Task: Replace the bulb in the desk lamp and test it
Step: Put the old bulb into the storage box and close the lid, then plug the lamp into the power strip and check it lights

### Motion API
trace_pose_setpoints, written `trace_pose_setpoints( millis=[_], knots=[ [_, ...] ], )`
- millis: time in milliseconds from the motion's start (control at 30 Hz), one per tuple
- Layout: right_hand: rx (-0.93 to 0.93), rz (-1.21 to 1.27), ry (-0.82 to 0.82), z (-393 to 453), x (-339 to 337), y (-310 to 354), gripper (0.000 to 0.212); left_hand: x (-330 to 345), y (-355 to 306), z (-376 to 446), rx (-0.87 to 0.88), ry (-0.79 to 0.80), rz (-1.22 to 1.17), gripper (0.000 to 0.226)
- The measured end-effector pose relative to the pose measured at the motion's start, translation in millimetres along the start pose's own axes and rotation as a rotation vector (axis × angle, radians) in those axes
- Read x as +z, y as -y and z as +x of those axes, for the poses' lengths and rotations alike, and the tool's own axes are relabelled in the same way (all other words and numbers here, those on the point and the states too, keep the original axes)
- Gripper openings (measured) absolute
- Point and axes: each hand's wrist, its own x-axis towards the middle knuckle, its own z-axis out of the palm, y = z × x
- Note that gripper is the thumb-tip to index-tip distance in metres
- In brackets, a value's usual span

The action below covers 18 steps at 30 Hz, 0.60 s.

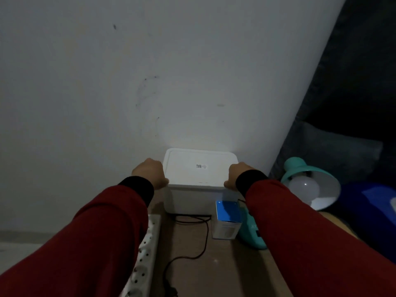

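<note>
Dim room: your left hand (151, 173) and right hand (236, 174) clasp the white lidded box (200, 181) at centre frame, while the teal desk lamp (308, 183) lies right, its glass-like bulb (303, 188) probably fragile—hold its round body, twist gently.

I can't read the small dark label (201, 166) on the white plastic lidded box (198, 179); my fingertips curl hidden beyond that box's rim.

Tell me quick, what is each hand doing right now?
Left hand: closed on the left rim of the white lidded plastic box.
Right hand: closed on the box's right rim.
</note>
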Motion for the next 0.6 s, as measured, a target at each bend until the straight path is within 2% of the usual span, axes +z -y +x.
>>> trace_pose_setpoints(
  millis=[233,333,400,600],
  knots=[
    [-0.104,0.062,-0.062,-53,-7,26,0.04,-24,27,-61,-0.02,-0.016,0.014,0.04],
    [-0.166,0.16,-0.102,-77,6,41,0.043,-19,41,-89,-0.015,-0.024,0.0,0.036],
    [-0.215,0.257,-0.12,-96,21,51,0.044,-8,49,-106,-0.003,-0.022,-0.015,0.043],
    [-0.225,0.678,-0.042,-145,107,80,0.048,68,68,-171,-0.037,-0.001,-0.343,0.056]
  ],
)
